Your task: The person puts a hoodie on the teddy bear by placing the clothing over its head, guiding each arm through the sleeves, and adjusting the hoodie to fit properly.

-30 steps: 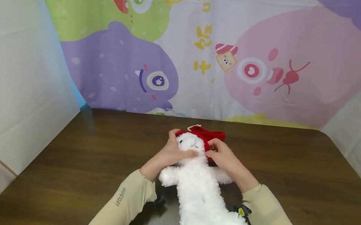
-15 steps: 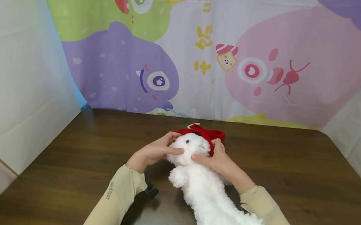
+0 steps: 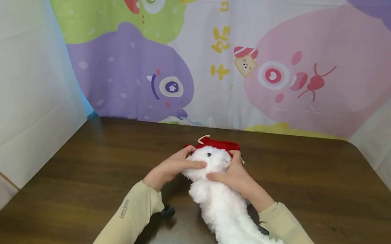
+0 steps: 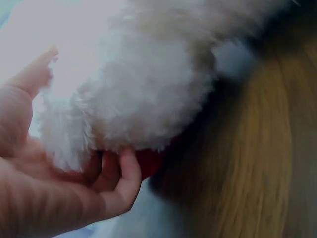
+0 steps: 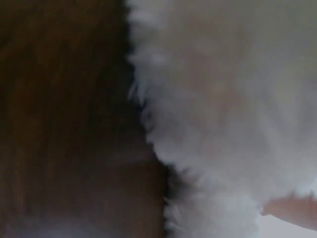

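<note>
A white fluffy plush toy (image 3: 228,221) lies slantwise on the table, its head away from me and its feet toward the front right. My left hand (image 3: 169,167) grips the left side of its head, thumb across the face. On the other side, my right hand (image 3: 241,179) holds the head near the neck and cheek. Red cloth with a white cord (image 3: 220,144) sits at the top of the head, partly hidden behind it. The left wrist view has curled fingers under the white fur (image 4: 143,94), beside some red cloth (image 4: 150,162). White fur (image 5: 223,109) fills much of the right wrist view.
The dark wooden table (image 3: 113,156) extends to both sides of the toy. A printed cartoon curtain (image 3: 213,99) hangs along its back edge, and pale cloth panels (image 3: 27,75) flank it.
The toy's head has turned to the right and its feet have swung right. My right hand has moved from the red cloth's edge onto the head. The cloth now shows less around the face.
</note>
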Demonstrator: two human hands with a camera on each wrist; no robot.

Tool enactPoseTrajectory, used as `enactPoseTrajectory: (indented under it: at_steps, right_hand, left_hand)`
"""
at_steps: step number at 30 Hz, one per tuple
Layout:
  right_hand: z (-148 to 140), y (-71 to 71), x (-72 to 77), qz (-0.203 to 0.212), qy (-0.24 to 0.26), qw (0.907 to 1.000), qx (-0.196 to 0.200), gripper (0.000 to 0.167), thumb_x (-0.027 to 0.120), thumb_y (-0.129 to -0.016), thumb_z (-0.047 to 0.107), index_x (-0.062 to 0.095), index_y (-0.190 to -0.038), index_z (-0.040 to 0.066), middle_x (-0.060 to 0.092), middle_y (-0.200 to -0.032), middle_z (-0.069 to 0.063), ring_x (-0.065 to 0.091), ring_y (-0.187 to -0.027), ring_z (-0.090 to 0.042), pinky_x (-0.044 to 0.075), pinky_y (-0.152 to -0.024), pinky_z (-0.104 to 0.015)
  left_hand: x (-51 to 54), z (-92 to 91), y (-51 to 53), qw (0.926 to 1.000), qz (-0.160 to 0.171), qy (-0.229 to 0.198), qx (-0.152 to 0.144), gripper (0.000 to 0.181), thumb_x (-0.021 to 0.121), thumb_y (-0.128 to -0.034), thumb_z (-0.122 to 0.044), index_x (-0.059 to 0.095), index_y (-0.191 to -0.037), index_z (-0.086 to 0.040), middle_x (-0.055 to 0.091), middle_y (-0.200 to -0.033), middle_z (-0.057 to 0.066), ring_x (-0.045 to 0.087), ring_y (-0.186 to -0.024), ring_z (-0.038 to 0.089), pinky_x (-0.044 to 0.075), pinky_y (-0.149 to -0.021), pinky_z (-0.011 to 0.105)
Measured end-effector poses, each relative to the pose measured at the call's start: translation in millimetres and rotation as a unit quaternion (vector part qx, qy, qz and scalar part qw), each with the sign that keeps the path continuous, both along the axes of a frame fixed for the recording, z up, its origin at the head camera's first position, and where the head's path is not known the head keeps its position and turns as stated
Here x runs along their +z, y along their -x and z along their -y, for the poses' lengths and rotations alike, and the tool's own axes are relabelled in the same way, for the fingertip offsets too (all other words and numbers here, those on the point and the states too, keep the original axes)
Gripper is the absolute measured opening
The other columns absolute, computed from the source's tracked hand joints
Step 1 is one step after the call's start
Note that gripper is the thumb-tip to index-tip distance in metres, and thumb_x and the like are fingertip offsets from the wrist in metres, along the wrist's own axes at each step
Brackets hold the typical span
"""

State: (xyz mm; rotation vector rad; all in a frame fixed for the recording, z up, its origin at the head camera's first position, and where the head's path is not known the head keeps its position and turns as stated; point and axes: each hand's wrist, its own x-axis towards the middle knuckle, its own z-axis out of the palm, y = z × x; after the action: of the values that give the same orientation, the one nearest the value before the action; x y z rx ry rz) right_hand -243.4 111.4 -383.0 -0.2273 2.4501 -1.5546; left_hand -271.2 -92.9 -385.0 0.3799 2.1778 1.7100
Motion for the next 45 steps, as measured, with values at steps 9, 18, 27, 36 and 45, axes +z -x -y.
enactPoseTrajectory:
  at_steps: [9,18,27,36,45]
  right_hand:
    - [-3.2,0.5,2.1,-0.005,0.028,0.9987,-0.042,0.087,0.076,-0.069,0.032,0.018,-0.131,0.015,0.036,-0.129,-0.013,0.040,-0.116,-0.028,0.038,-0.092,-0.043]
    - [-5.7,1.8,1.3,-0.049,0.057,0.9959,-0.050,0.073,0.075,-0.072,0.027,0.027,-0.125,0.013,0.040,-0.125,-0.010,0.045,-0.110,-0.026,0.041,-0.088,-0.039]
    - [-4.0,1.0,-2.8,-0.100,0.023,0.9919,-0.075,0.064,0.073,-0.072,0.028,0.033,-0.117,0.008,0.042,-0.118,-0.012,0.045,-0.106,-0.026,0.041,-0.086,-0.038]
    - [-0.5,-3.4,-1.0,-0.108,-0.024,0.9878,-0.109,0.059,0.074,-0.071,0.030,0.036,-0.112,0.010,0.043,-0.113,-0.011,0.047,-0.101,-0.027,0.042,-0.081,-0.038]
    - [3.0,-4.9,1.0,-0.120,-0.037,0.9842,-0.125,0.056,0.074,-0.071,0.028,0.036,-0.107,0.007,0.049,-0.107,-0.012,0.050,-0.097,-0.027,0.044,-0.078,-0.039]
  left_hand:
    - [2.7,-11.7,-7.4,0.9874,-0.090,0.070,0.110,0.042,0.076,-0.0696,-0.039,0.050,-0.085,-0.010,0.047,-0.076,0.000,0.044,-0.070,0.014,0.039,-0.060,0.026]
    - [7.5,-20.7,-10.8,0.9633,-0.115,0.167,0.176,0.067,0.072,-0.0650,-0.056,0.060,-0.111,-0.009,0.064,-0.103,0.004,0.059,-0.088,0.020,0.049,-0.077,0.035]
    - [13.5,-33.6,-21.2,0.9087,-0.188,0.290,0.234,0.063,0.068,-0.0683,-0.058,0.060,-0.099,-0.004,0.065,-0.087,0.010,0.060,-0.073,0.027,0.048,-0.062,0.034]
    - [16.8,-39.3,-30.8,0.8814,-0.256,0.321,0.234,0.045,0.069,-0.0726,-0.051,0.053,-0.072,-0.009,0.038,-0.051,0.001,0.036,-0.044,0.015,0.029,-0.040,0.025]
    - [18.8,-43.4,-36.9,0.8675,-0.295,0.319,0.242,0.040,0.070,-0.0765,-0.035,0.041,-0.063,-0.013,0.031,-0.049,-0.001,0.027,-0.042,0.013,0.022,-0.039,0.024]
